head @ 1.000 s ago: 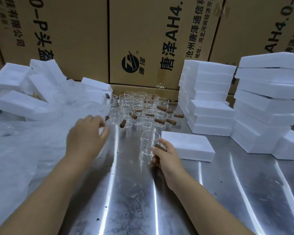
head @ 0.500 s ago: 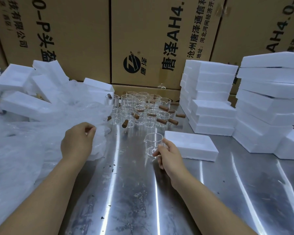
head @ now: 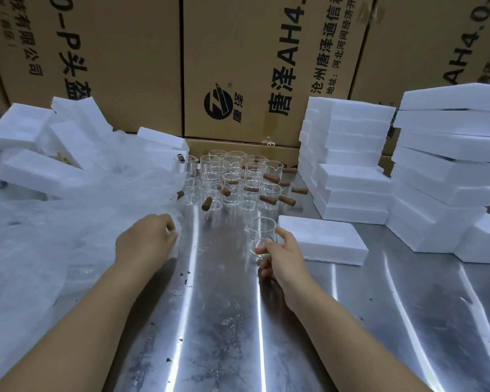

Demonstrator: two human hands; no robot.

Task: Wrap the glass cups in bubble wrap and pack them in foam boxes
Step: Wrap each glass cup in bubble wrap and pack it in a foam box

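My right hand [head: 280,254] holds a clear glass cup [head: 259,232] upright on the steel table [head: 224,321], thumb and fingers curled round its lower side. My left hand [head: 146,240] pinches the edge of a sheet from the bubble wrap pile [head: 54,230] on the left. Just right of the held cup lies a single closed white foam box [head: 321,239]. Behind it stands a cluster of several glass cups [head: 232,179] with brown wooden handles.
Stacks of white foam boxes [head: 348,162] rise at the right, with a taller stack [head: 447,171] further right. Loose foam pieces [head: 37,154] lie at the back left, half under plastic. Large cardboard cartons [head: 238,66] wall off the back.
My left hand has curled and taken hold of the bubble wrap edge. My right hand has shifted its hold lower on the cup, which stays in about the same spot.
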